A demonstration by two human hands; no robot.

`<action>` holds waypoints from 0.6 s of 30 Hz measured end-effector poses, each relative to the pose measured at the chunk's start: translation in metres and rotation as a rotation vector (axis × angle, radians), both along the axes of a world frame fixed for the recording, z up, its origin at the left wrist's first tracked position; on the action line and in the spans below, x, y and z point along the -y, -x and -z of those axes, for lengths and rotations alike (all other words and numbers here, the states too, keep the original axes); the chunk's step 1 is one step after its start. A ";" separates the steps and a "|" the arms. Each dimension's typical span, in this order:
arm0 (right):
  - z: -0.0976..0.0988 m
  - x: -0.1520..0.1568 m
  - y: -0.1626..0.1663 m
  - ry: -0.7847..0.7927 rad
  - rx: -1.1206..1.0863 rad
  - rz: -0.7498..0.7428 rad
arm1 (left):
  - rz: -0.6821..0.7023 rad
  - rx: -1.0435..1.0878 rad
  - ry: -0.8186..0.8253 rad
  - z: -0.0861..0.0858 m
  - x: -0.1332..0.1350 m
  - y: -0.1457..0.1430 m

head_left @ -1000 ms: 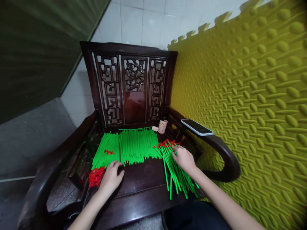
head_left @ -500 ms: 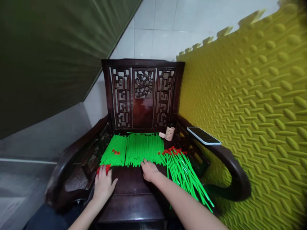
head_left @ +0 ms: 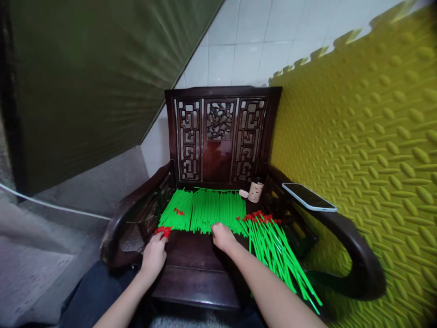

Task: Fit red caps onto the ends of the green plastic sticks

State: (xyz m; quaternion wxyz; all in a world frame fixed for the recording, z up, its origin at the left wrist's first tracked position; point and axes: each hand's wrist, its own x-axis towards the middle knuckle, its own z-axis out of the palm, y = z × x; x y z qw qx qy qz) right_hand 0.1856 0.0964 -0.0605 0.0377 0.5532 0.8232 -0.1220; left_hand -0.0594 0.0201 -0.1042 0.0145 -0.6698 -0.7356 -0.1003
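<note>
A dark carved wooden chair (head_left: 205, 269) carries a flat row of plain green sticks (head_left: 205, 209) across the back of its seat. To the right lies a fanned pile of green sticks with red tips (head_left: 273, 241). My left hand (head_left: 153, 255) rests at the seat's left edge, fingers curled on a small heap of red pieces (head_left: 163, 231). My right hand (head_left: 221, 237) sits at the near ends of the plain green sticks, fingers bent down onto them. What its fingertips pinch is hidden.
A phone (head_left: 309, 197) lies on the right armrest. A small beige bottle (head_left: 255, 191) and its cap (head_left: 243, 193) stand at the seat's back right. A few red pieces (head_left: 178, 211) lie on the left sticks. A yellow foam mat wall (head_left: 368, 136) stands right, dark green sheeting (head_left: 85, 82) left.
My right hand left the red-tipped pile and came to the near ends of the plain green sticks. My left hand slid onto the red pieces. The view swung left.
</note>
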 end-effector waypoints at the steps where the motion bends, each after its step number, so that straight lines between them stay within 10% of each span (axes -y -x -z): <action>1: -0.002 0.001 0.001 -0.019 -0.011 -0.009 | -0.007 0.009 0.009 0.000 0.002 0.001; 18: -0.086 0.016 0.009 -0.734 -0.572 -0.078 | -0.006 0.083 -0.028 -0.010 0.001 0.000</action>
